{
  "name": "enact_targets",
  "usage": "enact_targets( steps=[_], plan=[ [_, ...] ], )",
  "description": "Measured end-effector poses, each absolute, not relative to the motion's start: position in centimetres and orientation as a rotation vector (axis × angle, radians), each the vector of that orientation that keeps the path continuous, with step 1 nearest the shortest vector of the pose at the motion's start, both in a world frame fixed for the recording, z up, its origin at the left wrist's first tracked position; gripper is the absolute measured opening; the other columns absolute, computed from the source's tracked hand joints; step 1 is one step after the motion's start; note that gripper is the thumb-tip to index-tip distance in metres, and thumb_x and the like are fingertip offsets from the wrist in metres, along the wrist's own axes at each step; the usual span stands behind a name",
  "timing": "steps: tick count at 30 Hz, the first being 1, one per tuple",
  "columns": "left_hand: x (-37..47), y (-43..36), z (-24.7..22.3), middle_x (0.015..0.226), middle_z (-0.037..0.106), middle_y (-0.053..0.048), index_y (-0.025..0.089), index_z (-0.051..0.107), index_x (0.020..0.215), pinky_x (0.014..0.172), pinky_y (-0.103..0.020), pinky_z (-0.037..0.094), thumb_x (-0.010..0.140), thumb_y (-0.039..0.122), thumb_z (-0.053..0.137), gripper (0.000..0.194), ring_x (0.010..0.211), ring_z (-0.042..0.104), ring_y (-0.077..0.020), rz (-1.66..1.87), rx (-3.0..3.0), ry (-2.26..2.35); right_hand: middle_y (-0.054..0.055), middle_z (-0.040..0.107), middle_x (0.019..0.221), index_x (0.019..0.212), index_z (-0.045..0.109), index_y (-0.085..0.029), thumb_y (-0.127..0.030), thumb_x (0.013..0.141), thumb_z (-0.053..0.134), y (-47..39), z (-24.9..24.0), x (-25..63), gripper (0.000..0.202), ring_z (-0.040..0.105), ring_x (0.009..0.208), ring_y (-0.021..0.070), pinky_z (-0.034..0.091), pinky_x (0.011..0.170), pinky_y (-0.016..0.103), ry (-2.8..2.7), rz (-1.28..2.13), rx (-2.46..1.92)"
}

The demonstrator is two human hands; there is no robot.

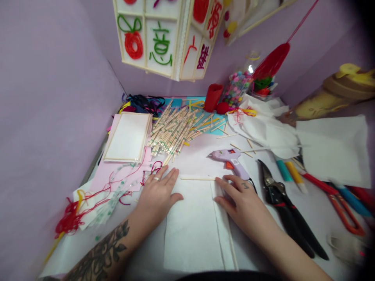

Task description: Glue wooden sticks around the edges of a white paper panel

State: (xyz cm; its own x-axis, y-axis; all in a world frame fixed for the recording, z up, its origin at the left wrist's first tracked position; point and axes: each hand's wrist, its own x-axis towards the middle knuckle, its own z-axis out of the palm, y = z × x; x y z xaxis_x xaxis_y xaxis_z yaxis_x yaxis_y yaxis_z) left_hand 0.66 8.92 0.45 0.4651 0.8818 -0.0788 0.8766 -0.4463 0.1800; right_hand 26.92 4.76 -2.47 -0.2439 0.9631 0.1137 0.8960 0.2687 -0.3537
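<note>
A sheet of thin white paper [190,222] lies in front of me, with a thin wooden stick [198,179] along its top edge. Another stick [233,249] runs down its right side. My left hand [159,191] rests flat at the paper's upper left corner, fingers stretched and thumb apart. At the upper right corner, the fingertips of my right hand [243,195] touch the right end of the top stick; thumb and index finger are apart. Just beyond that hand lies a lilac glue gun [227,156], its nozzle pointing left.
A pile of wooden sticks [175,130] lies at the back, beside a stick-framed white panel [128,136]. Red thread [70,218] tangles at left. Pruning shears [281,203], markers [283,170] and red-handled scissors [336,199] lie right. A decorated paper lantern [159,11] hangs above.
</note>
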Motion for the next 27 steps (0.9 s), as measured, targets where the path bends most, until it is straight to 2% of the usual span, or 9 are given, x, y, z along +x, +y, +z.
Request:
enact_targets(
  steps=[5, 10, 16, 20, 23, 27],
  plan=[
    [-0.4, 9.4, 0.8, 0.111, 0.068, -0.01, 0.015, 0.064, 0.113, 0.09, -0.04, 0.048, 0.09, 0.015, 0.047, 0.028, 0.104, 0.061, -0.0256, 0.238, 2.52, 1.599, 0.015, 0.055, 0.121, 0.122, 0.061, -0.019, -0.033, 0.087, 0.056, 4.7, -2.5, 26.9, 0.038, 0.054, 0.104, 0.0306, 0.049, 0.088, 0.048, -2.218, 0.326, -1.72],
    [-2.4, 10.9, 2.1, 0.097, 0.07, -0.008, 0.016, 0.067, 0.095, 0.086, -0.036, 0.048, 0.091, 0.018, 0.042, 0.026, 0.094, 0.062, -0.0234, 0.298, 2.283, 1.806, 0.014, 0.055, 0.121, 0.124, 0.059, -0.02, -0.034, 0.087, 0.055, 4.7, -2.5, 27.0, 0.04, 0.054, 0.106, 0.0299, 0.048, 0.09, 0.048, -2.204, 0.365, -1.719],
    [-4.0, 11.9, 3.5, 0.095, 0.068, -0.007, 0.016, 0.067, 0.092, 0.086, -0.036, 0.046, 0.089, 0.024, 0.045, 0.024, 0.092, 0.06, -0.0232, 0.389, 2.156, 1.977, 0.014, 0.056, 0.122, 0.126, 0.057, -0.019, -0.035, 0.09, 0.049, 4.7, -2.2, 27.0, 0.041, 0.056, 0.107, 0.0275, 0.05, 0.091, 0.044, -2.158, 0.421, -1.711],
    [-2.2, 12.3, 4.5, 0.093, 0.066, -0.006, 0.018, 0.068, 0.086, 0.083, -0.032, 0.046, 0.088, 0.027, 0.048, 0.022, 0.092, 0.06, -0.0217, 0.213, 2.224, 1.851, 0.013, 0.056, 0.123, 0.125, 0.057, -0.021, -0.036, 0.09, 0.047, 4.6, -1.9, 27.0, 0.039, 0.058, 0.106, 0.0268, 0.051, 0.089, 0.044, -2.108, 0.439, -1.722],
    [0.1, 13.5, 4.7, 0.095, 0.065, -0.008, 0.018, 0.067, 0.088, 0.084, -0.032, 0.046, 0.089, 0.028, 0.049, 0.021, 0.095, 0.06, -0.0224, 0.077, 2.34, 1.824, 0.013, 0.057, 0.122, 0.124, 0.058, -0.02, -0.035, 0.09, 0.048, 4.5, -1.7, 26.9, 0.038, 0.06, 0.104, 0.0267, 0.052, 0.087, 0.044, -2.094, 0.457, -1.716],
    [3.6, 16.8, 3.8, 0.1, 0.065, -0.009, 0.016, 0.065, 0.095, 0.079, -0.032, 0.048, 0.087, 0.034, 0.053, 0.023, 0.094, 0.062, -0.0239, 0.082, 2.454, 1.82, 0.014, 0.058, 0.12, 0.121, 0.06, -0.02, -0.033, 0.089, 0.049, 4.5, -1.7, 26.7, 0.036, 0.061, 0.103, 0.0263, 0.052, 0.086, 0.043, -2.074, 0.467, -1.689]
  ],
)
